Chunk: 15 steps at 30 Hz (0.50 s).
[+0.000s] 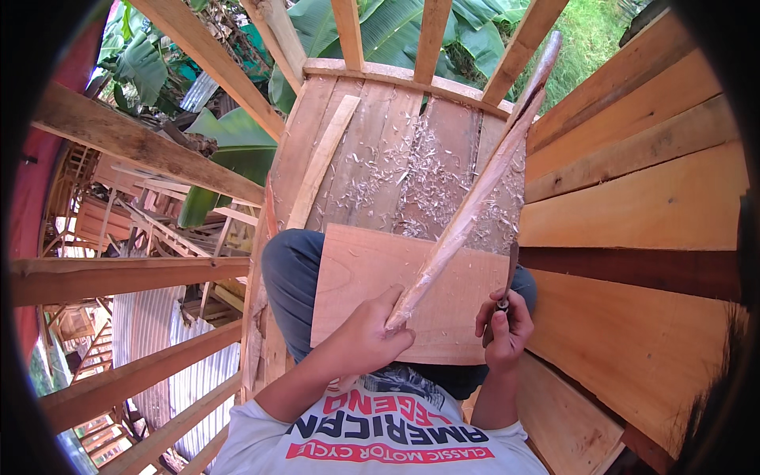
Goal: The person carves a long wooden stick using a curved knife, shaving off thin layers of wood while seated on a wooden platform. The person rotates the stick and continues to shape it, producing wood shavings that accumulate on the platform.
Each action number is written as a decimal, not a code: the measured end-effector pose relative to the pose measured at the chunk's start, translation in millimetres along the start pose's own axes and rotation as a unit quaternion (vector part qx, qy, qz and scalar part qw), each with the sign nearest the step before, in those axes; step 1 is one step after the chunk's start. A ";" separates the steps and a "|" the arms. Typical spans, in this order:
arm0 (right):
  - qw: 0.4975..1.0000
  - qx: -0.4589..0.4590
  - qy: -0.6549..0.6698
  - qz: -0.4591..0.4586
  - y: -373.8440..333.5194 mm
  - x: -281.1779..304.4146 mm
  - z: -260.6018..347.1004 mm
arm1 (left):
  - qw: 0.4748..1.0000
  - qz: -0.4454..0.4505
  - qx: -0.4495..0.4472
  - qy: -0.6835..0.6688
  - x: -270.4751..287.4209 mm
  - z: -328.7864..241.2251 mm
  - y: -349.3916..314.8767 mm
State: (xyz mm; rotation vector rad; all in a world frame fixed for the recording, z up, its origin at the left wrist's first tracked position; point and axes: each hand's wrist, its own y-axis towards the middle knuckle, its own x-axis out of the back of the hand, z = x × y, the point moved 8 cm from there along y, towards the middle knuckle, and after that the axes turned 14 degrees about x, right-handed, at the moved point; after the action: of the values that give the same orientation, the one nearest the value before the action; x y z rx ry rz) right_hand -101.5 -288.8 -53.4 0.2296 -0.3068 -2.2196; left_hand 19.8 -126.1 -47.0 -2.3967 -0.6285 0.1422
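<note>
My left hand (366,336) is closed around the near end of a long, partly peeled wooden stick (467,212). The stick slants away to the upper right, and its far end looks split or forked. In my right hand (507,326) is a knife (513,269), its blade pointing away from me and standing apart from the stick. My fingers wrap its handle. A flat wooden board (364,277) lies across my lap beneath both hands.
Pale wood shavings (427,170) are scattered over the plank floor (380,111). A loose wooden strip (323,162) lies at the left. Wooden railing bars (142,142) stand left and ahead, with leaves beyond. A plank wall (633,218) rises close on the right.
</note>
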 end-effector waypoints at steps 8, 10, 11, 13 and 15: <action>0.984 0.044 -0.137 0.103 0.8 -17.2 10.7 | 0.996 -0.086 0.000 0.013 15.7 -12.0 -5.6; 0.979 0.054 -0.160 0.116 6.5 -21.2 14.8 | 0.996 -0.086 -0.011 0.021 15.8 -9.6 -5.2; 0.976 0.057 -0.172 0.118 9.8 -23.5 17.8 | 0.996 -0.085 -0.011 0.030 15.5 -11.5 -7.1; 0.971 0.065 -0.194 0.121 17.9 -28.6 24.5 | 0.995 -0.081 -0.012 0.049 14.2 -17.2 -12.0; 0.959 0.068 -0.239 0.137 25.7 -36.0 29.9 | 0.994 -0.081 -0.034 0.064 10.6 -18.3 -15.3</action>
State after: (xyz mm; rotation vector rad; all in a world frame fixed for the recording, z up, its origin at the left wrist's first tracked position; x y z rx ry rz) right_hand -68.4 -271.6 -15.2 -0.2701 -0.7114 -1.9548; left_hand 27.6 -121.1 -22.6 -2.3860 -0.7735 -0.1030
